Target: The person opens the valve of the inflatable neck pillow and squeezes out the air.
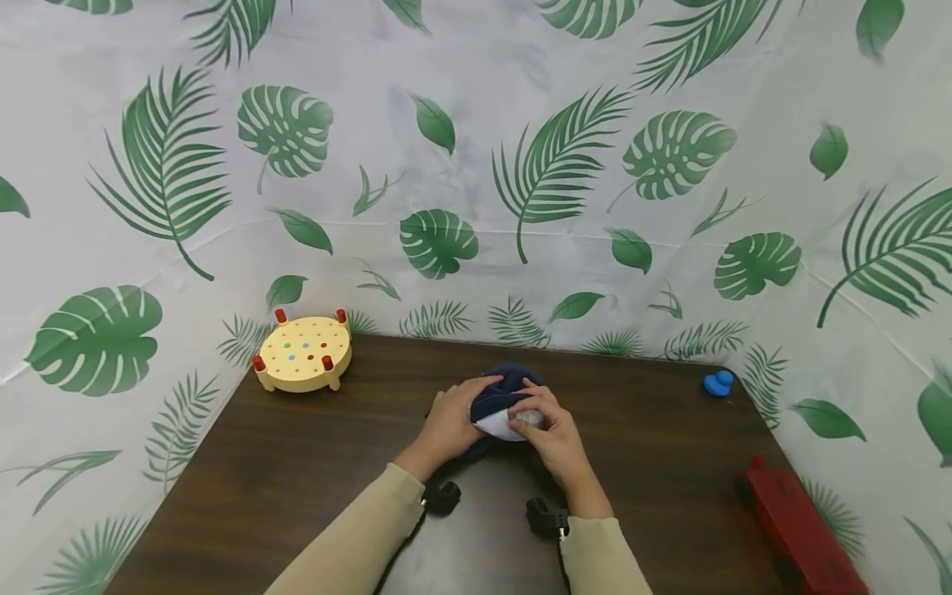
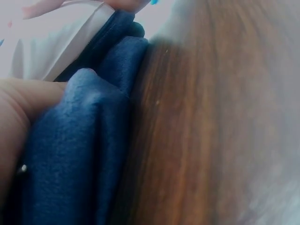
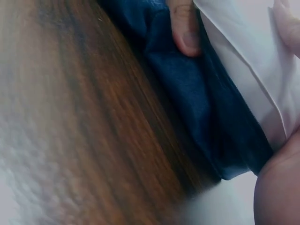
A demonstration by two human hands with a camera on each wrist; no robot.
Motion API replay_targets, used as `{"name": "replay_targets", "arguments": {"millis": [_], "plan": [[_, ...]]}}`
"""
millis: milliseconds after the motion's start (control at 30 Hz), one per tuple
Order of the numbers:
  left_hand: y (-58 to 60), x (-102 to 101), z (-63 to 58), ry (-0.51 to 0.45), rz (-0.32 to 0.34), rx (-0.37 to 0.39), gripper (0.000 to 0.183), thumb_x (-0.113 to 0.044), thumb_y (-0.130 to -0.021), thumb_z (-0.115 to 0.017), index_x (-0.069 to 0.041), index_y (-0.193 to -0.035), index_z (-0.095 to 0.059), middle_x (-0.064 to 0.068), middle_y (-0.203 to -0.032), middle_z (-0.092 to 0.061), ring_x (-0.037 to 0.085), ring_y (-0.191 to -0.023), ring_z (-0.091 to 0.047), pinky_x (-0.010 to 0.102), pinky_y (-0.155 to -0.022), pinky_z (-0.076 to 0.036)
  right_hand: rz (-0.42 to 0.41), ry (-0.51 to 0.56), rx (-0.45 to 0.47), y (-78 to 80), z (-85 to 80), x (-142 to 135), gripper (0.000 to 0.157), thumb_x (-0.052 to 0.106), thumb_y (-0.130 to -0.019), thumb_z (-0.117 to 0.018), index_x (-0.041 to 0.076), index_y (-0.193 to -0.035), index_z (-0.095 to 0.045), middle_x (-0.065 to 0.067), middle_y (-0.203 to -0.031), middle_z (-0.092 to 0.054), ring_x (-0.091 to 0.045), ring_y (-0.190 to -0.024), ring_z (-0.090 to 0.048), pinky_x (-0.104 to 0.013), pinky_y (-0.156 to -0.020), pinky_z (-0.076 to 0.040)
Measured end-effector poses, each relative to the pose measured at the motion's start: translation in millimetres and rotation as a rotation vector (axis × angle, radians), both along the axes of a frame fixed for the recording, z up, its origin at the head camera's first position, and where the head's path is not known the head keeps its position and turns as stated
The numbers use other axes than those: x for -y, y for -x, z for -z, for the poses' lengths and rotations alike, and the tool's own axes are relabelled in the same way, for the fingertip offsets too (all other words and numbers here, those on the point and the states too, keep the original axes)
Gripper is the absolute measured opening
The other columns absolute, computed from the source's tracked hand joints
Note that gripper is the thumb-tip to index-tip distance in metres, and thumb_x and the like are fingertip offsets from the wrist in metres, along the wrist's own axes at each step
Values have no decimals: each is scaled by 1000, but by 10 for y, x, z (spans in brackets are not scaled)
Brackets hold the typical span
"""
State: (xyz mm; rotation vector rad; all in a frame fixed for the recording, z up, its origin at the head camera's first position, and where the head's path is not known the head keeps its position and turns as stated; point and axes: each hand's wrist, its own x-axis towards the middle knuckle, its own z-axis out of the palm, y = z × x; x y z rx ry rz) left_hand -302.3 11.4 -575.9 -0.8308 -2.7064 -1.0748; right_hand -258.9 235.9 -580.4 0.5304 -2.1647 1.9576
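Observation:
A soft dark blue cloth pouch (image 1: 491, 403) with a white lining (image 1: 493, 426) lies mid-table, its mouth spread towards me. My left hand (image 1: 449, 419) grips its left side, with the thumb (image 3: 185, 28) over the blue edge and the fingers behind the cloth. At the right side, my right hand (image 1: 558, 434) pinches the rim near the white lining, thumb and index finger bent towards each other. Blue folds (image 2: 79, 140) bunch beside the left thumb in the left wrist view. The pouch's far side is mostly hidden behind the hands.
On the dark wooden table (image 1: 335, 487), a round yellow pegboard (image 1: 305, 354) with red pegs stands at back left. A small blue knobbed piece (image 1: 718, 383) sits at back right, and a red toy-like object (image 1: 806, 525) at the right edge. Leaf-patterned cloth (image 1: 461, 182) hangs behind.

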Motion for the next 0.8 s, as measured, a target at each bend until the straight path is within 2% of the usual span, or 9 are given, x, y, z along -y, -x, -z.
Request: {"name": "replay_targets", "arguments": {"millis": [233, 500, 800], "plan": [[26, 8, -17, 13, -3, -3, 75, -37, -93, -86, -33, -161, -54, 5, -153, -68, 34, -122, -70, 51, -95, -49, 42, 0, -21, 17, -27, 44, 10, -2, -95, -80, 4, -102, -78, -9, -132, -69, -40, -161, -38, -18, -125, -31], [-15, 7, -26, 24, 10, 14, 73, -36, -95, -84, -32, -161, -53, 5, -154, -67, 33, -121, -70, 48, -93, -48, 18, 80, -17, -28, 22, 27, 15, -6, -93, -81, -2, -107, -79, -15, -133, -68, -36, -160, -40, -21, -127, -32], [10, 19, -15, -6, 1, 33, 70, -37, -96, -84, -34, -160, -55, 0, -153, -68, 30, -115, -70, 44, -92, -45, 44, 21, 0, 2, -2, 57, 16, -2, -92, -84, 3, -107, -81, -15, -133, -68, -35, -160, -40, -19, -125, -34]]}}
